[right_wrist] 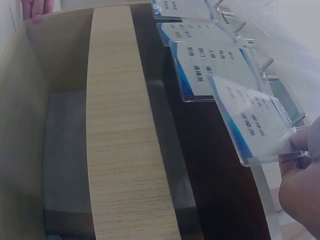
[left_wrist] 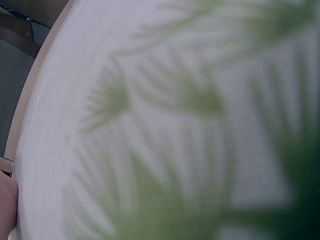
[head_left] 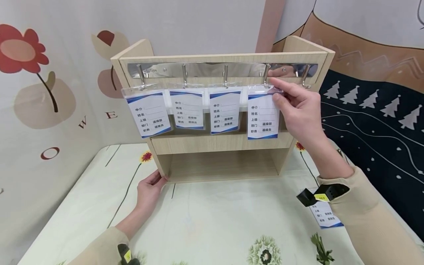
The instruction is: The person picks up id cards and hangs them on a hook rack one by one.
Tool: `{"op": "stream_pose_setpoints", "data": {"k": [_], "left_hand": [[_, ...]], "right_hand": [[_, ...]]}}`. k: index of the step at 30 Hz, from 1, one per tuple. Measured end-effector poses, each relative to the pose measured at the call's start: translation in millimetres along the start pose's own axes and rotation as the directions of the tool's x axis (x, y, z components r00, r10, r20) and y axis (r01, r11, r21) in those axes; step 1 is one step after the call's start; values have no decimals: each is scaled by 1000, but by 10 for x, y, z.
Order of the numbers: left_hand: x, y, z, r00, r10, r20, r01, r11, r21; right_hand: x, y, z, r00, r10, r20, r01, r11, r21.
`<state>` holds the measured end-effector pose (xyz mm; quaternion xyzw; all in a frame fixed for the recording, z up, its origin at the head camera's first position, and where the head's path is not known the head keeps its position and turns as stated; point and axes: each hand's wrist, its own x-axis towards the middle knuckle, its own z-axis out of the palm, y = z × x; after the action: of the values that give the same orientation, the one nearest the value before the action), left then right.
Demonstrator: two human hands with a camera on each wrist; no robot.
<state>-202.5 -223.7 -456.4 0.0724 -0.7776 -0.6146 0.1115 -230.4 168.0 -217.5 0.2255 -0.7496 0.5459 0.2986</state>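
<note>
Near the fourth hook, my right hand (head_left: 298, 106) pinches the upper right edge of a clear-sleeved name badge (head_left: 263, 117). The top of that badge is at the hook (head_left: 266, 73); whether it is hung on it cannot be told. Three more badges (head_left: 149, 115) hang from the hooks to the left. All the hooks sit on a shiny metal strip (head_left: 205, 70) across the front of a pale wooden shelf (head_left: 218, 145). At the shelf's lower left corner my left hand (head_left: 149, 191) grips the side panel's edge; the left wrist view shows only a sliver of this hand (left_wrist: 7, 205).
Another badge (head_left: 326, 215) lies on the patterned tablecloth (head_left: 205, 217), partly hidden by the right wrist's camera (head_left: 324, 193). The rightmost hook (head_left: 305, 75) carries no badge. Behind the shelf hangs a printed curtain (head_left: 205, 25).
</note>
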Motion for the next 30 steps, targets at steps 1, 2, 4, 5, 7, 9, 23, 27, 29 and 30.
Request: {"op": "stream_pose_setpoints", "data": {"k": [1,2,4,5,7,9,23,27,29,30], "left_hand": [[0,2,1,1000,-1,-1,1,1000,-2],[0,4,2,1000,-1,-1,1,1000,-5],[4,5,3,1000,-1,1,1,1000,-10],[6,5,3,1000,-1,2,1,1000,-12],[5,5,2,1000,-2,0,2,1000,-12],[5,1,-2,1000,-4,-2,4,1000,-11],[-6,-16,-9,1000,-23,0,23,1000,1],[2,-15,-6,1000,-25,6,25,1000,0],[5,-13,-5,1000,-23,7,23,1000,2],[6,-12,-5,1000,-23,8,23,1000,1]], "right_hand": [[1,10,9,1000,-7,-8,7,1000,-6],[2,21,18,1000,-14,-15,14,1000,-9],[7,42,34,999,-35,-28,35,999,-18],[9,55,43,998,-45,-33,44,999,-19],[13,77,59,997,-62,-44,61,998,-20],[19,99,73,995,-78,-55,78,997,-13],[18,128,139,991,-74,-108,71,997,-31],[8,144,137,986,-96,-136,93,995,-24],[5,154,136,982,-107,-154,107,994,-10],[1,159,135,980,-113,-161,113,994,-5]]}}
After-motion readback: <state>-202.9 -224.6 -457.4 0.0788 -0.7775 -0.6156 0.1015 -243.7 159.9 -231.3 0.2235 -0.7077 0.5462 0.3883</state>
